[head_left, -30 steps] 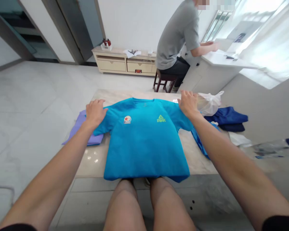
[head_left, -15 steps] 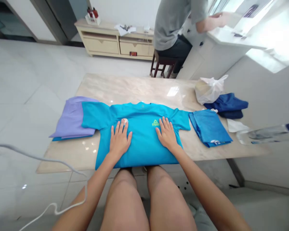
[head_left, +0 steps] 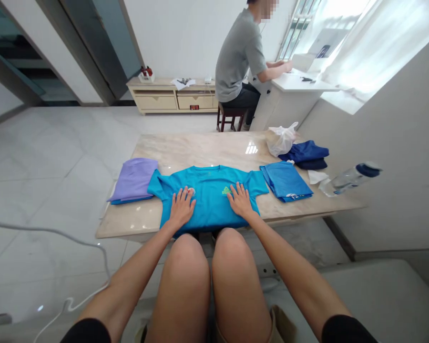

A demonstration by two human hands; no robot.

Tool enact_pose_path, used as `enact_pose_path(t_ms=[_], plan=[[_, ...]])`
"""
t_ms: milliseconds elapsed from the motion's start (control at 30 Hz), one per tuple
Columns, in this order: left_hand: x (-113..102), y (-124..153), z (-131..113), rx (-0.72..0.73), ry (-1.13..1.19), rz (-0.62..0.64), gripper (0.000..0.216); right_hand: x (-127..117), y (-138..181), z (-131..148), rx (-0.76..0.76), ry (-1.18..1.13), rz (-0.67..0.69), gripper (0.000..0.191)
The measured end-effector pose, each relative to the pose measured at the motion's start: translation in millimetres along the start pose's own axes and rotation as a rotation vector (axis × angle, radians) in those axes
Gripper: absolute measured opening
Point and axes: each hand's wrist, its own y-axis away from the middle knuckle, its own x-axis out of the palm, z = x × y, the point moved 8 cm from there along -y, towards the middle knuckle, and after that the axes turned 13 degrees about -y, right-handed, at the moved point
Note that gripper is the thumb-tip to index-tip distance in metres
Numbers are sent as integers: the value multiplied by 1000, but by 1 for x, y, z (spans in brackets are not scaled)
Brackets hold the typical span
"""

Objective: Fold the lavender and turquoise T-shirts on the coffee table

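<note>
A turquoise T-shirt (head_left: 210, 200) lies spread on the table, its neckline at the far side and its lower part at the near edge. My left hand (head_left: 182, 208) rests flat on the shirt's left chest, beside a small round print. On the other side, my right hand (head_left: 240, 200) lies flat with fingers spread, next to a green logo. Neither hand grips the cloth. A folded purple garment (head_left: 136, 178) lies by the left sleeve, on top of something blue. Close to the right sleeve is a folded blue garment (head_left: 286, 180).
On the marble-look table (head_left: 186, 150) are a white plastic bag (head_left: 281, 139), dark blue clothes (head_left: 305, 152), a white tissue (head_left: 317, 176) and a clear water bottle (head_left: 350, 180) on the right. A seated person (head_left: 238, 59) works at a white desk (head_left: 300, 82). A pale cable (head_left: 57, 232) hangs at left.
The camera view has tilted up, showing more of the room and the seated person. Both hands stay flat on the T-shirt. The left sleeve no longer overlaps the purple garment as far.
</note>
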Motion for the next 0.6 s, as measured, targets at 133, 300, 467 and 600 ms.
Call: enact_pose_path(t_ms=[133, 300, 467, 600], plan=[[8, -17, 12, -53, -1, -13, 71, -2, -13, -9, -25, 18, -52, 71], [13, -64, 14, -36, 31, -28, 71, -6, -57, -17, -47, 44, -79, 72], [17, -129, 23, -5, 63, -15, 71, -8, -123, -28, -38, 89, -50, 72], [21, -171, 33, 12, 67, -19, 71, -7, -174, -34, -87, 69, -64, 73]])
